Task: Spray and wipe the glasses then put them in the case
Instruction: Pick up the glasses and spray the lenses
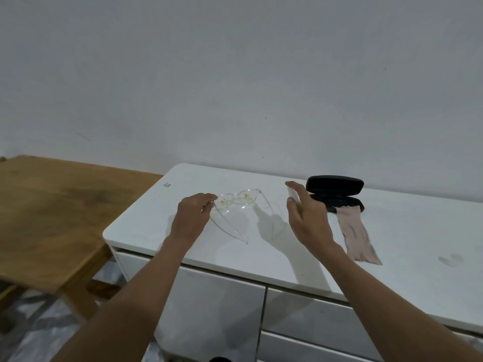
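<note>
Head: one glasses (236, 202), one case (335, 193).

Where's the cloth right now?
In the head view, the pinkish-beige cloth strip lies on the white cabinet top, right of the right hand, one end tucked in the open black glasses case.

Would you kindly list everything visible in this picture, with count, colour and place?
glasses: one, clear frame, yellowish spots on lenses, on the cabinet, arms open
spray bottle: one, pale, mostly hidden in the right hand
case: one, black, open, right of the glasses
cloth: one, pinkish-beige, trailing from the case
cabinet: one, white, with drawers
wooden table: one, brown, left
left hand: pinching the glasses' corner
right hand: around the bottle
</note>
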The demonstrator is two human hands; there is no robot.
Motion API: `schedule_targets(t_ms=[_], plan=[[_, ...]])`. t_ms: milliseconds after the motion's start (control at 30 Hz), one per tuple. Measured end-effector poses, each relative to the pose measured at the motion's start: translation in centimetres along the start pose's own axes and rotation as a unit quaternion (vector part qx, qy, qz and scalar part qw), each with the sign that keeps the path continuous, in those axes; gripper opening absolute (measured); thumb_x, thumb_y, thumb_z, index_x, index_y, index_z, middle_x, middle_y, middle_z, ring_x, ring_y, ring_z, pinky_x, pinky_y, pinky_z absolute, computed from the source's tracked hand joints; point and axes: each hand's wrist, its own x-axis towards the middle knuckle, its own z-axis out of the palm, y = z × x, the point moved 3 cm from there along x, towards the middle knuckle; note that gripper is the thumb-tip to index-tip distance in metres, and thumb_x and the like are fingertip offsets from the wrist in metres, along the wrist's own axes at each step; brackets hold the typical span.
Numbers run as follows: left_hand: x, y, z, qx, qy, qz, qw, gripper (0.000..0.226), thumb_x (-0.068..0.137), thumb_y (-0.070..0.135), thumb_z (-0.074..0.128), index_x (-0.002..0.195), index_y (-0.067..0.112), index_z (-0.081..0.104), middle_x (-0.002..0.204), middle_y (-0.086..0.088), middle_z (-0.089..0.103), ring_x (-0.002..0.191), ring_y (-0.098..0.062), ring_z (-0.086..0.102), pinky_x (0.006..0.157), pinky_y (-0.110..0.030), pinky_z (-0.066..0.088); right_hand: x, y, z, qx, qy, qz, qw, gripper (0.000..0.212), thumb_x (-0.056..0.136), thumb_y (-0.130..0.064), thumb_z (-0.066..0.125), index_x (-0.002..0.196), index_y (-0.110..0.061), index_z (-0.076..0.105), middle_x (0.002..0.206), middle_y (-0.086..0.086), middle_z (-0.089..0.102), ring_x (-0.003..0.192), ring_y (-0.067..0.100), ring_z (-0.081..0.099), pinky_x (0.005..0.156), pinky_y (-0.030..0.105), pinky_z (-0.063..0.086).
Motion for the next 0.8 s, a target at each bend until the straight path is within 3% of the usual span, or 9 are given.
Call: schedule_targets(t_ms=[267,400,567,667,800], plan=[[0.4,0.9,0.5,-0.026,0.030,0.003,0.999,0.017,0.085,-0.005,0.071,0.097,0.005,0.078,0.087,-0.009,0.079,0.074,-0.023,0.075,0.072,-0.042,0.062,-0.3,0.6,0.2,0.004,-0.003,0.009,1.000,0.030,0.097,-0.015,0.051,0.124,-0.029,0.056,0.047,0.000,0.040,0.042,0.015,0.036,0.047,0.032,0.035],[0.6,1.1,0.5,-0.129,0.032,-0.107,0.985,0.016,0.089,-0.003,0.067,0.094,0.009,0.076,0.075,-0.009,0.074,0.067,-0.023,0.073,0.070,-0.045,0.062,-0.4,1.0,-0.1,0.000,0.003,0.006,1.000,0.035,0.096,-0.014,0.052,0.127,-0.028,0.055,0.047,-0.001,0.041,0.042,0.014,0.037,0.047,0.032,0.036],[1.5,2.0,-0.3,-0.206,0.079,-0.166,0.961,0.011,0.088,-0.003,0.068,0.089,0.006,0.074,0.066,-0.011,0.069,0.062,-0.033,0.071,0.069,-0.051,0.062,-1.0,1.3,-0.8,-0.010,0.021,0.002,1.000,0.041,0.098,-0.013,0.051,0.137,-0.027,0.051,0.050,-0.006,0.042,0.046,0.011,0.042,0.050,0.029,0.035],[2.3,2.7,-0.9,-0.241,0.101,-0.202,0.944,0.010,0.088,-0.001,0.067,0.090,0.005,0.074,0.070,-0.015,0.070,0.061,-0.033,0.071,0.070,-0.050,0.063,-1.4,1.0,-1.0,-0.027,0.018,-0.015,0.999,0.042,0.102,-0.017,0.050,0.142,-0.027,0.049,0.059,-0.017,0.045,0.055,0.006,0.049,0.056,0.023,0.034],[3.1,4.4,-1.6,-0.280,0.115,-0.217,0.928,0.007,0.088,-0.003,0.066,0.090,0.000,0.072,0.075,-0.016,0.069,0.054,-0.023,0.068,0.066,-0.045,0.064,-1.6,-0.2,-1.0,-0.030,0.000,-0.041,0.999,0.043,0.105,-0.023,0.046,0.147,-0.028,0.044,0.076,-0.014,0.058,0.070,0.011,0.056,0.070,0.032,0.046]])
